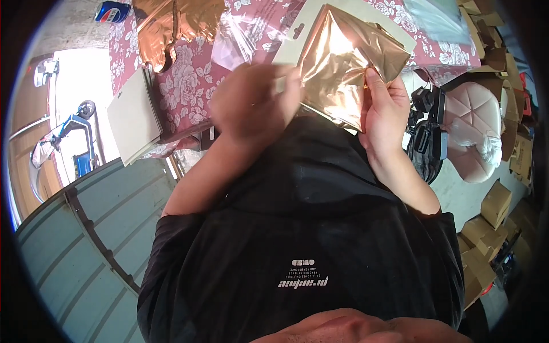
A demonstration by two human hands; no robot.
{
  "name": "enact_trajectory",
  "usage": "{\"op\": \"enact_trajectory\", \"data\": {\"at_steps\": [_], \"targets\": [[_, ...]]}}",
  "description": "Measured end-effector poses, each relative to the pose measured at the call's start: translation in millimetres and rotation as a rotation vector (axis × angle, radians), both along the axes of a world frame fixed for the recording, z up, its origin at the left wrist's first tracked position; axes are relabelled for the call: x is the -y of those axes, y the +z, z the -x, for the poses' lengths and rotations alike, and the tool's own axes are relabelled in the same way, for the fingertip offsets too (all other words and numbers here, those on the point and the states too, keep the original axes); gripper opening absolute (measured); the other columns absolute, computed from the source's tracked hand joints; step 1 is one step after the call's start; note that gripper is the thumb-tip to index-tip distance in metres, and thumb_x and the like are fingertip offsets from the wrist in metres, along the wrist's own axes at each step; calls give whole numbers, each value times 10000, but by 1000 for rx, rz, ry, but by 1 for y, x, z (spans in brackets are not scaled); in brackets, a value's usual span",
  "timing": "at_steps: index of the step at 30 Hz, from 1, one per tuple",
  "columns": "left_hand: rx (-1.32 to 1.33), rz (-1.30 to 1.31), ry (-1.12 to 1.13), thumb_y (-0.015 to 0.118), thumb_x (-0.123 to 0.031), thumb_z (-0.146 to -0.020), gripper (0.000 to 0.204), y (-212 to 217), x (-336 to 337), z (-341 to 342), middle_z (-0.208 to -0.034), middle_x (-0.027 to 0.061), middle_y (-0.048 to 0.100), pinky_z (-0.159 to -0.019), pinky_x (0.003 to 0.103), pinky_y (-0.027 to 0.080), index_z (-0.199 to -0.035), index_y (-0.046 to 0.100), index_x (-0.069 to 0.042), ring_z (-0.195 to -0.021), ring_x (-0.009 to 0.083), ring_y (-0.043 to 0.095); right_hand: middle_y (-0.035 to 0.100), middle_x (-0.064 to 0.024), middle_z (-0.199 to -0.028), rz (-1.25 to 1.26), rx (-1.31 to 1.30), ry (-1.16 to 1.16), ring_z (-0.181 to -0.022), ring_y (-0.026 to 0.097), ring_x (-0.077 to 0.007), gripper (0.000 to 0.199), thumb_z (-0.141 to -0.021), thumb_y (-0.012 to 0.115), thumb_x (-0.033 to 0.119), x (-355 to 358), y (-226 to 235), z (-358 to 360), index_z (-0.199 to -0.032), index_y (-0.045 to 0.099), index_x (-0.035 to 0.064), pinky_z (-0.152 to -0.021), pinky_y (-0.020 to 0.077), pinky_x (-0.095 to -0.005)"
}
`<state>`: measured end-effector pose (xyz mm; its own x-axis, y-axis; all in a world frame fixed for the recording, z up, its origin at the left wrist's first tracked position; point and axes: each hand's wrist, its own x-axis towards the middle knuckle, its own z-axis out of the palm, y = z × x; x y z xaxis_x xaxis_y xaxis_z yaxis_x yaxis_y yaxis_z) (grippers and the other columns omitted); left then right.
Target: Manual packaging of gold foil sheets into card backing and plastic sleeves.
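A folded sheet of shiny rose-gold foil [337,74] lies over a pale card [311,20] with a hang hole near its left edge. My right hand [386,111] grips the foil's right side, thumb on top and fingers curled beneath. My left hand [251,106] is smeared by motion at the foil's left edge, its thumb side closest to it. Whether those fingers hold anything is hidden by the blur. Clear plastic film [234,43] lies just beyond my left hand.
On the pink floral tablecloth [183,97] are more copper-coloured foil [171,28] and, at the left edge, a stack of pale cards [134,117]. A blue can [112,12] stands far left. A white padded chair [472,131] and cardboard boxes [486,228] are at right.
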<state>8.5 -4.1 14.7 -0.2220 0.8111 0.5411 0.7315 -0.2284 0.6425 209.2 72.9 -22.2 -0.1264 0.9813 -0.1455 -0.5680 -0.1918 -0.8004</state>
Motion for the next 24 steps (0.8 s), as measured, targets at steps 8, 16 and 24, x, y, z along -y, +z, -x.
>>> {"op": "enact_trajectory", "data": {"at_steps": [8,16,24], "targets": [[1481,132,111,631,-169,-1074,327,7,7,-18,-1238,129,627,-912,352,569,-1318,527,22,-1118,185,633,764,-89,-1106,35,4,-26,-980,741,-160,136,-1085,603,65,-4,14,13,-1177,691,17,-879,600,-300],[1744,143,-188,580,-109,-1076,311,16,-23,-28,-1337,121,672,-1042,422,549,-1356,594,26,-1213,239,669,724,-107,-1221,-18,-82,-62,-1092,704,-163,150,-1089,561,65,4,26,36,-1225,615,30,-957,569,-318],[1636,102,-265,603,-26,-1036,391,21,-22,-31,-1347,127,665,-1076,424,517,-1423,567,17,-1229,225,658,688,-106,-1276,-6,-118,-50,-1105,698,-170,284,-1069,584,38,2,20,38,-1351,557,23,-973,571,-341]]}}
